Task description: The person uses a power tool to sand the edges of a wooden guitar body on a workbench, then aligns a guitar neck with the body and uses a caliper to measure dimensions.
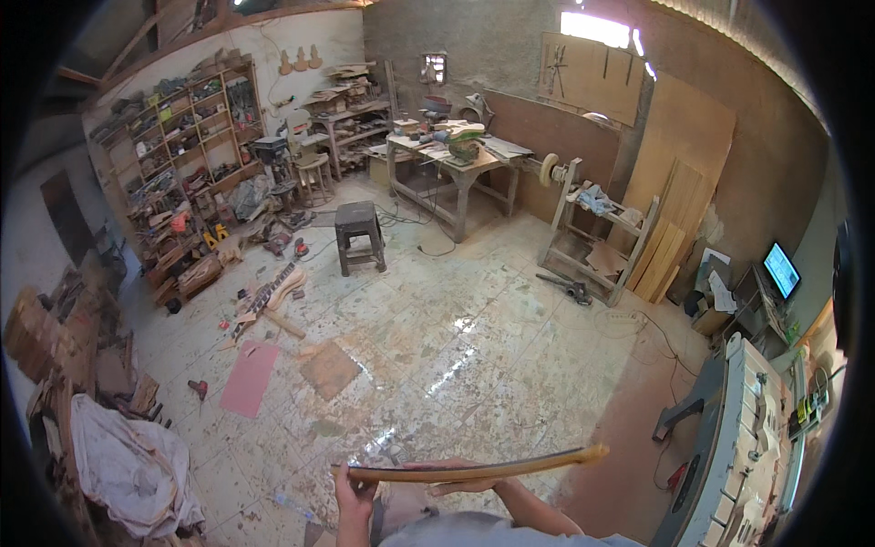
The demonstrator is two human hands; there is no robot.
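Low in the view, a long, slightly curved, pale yellow wooden piece with a dark edge [538, 465] is held edge-on across my body. My left hand [355, 492] grips its left end, thumb up at the near side. My right hand [469, 485] holds it near the middle from below, fingers extended along it and partly hidden by it. The right end sticks out beyond my right wrist.
A stool [355, 232] stands ahead, before a cluttered workbench [460, 196]. Shelves [191, 128], wood scraps [273, 296] and a pink sheet [249, 378] lie left. A wooden rack [592, 255] with cables, a screen [779, 269] and a machine [720, 438] are right.
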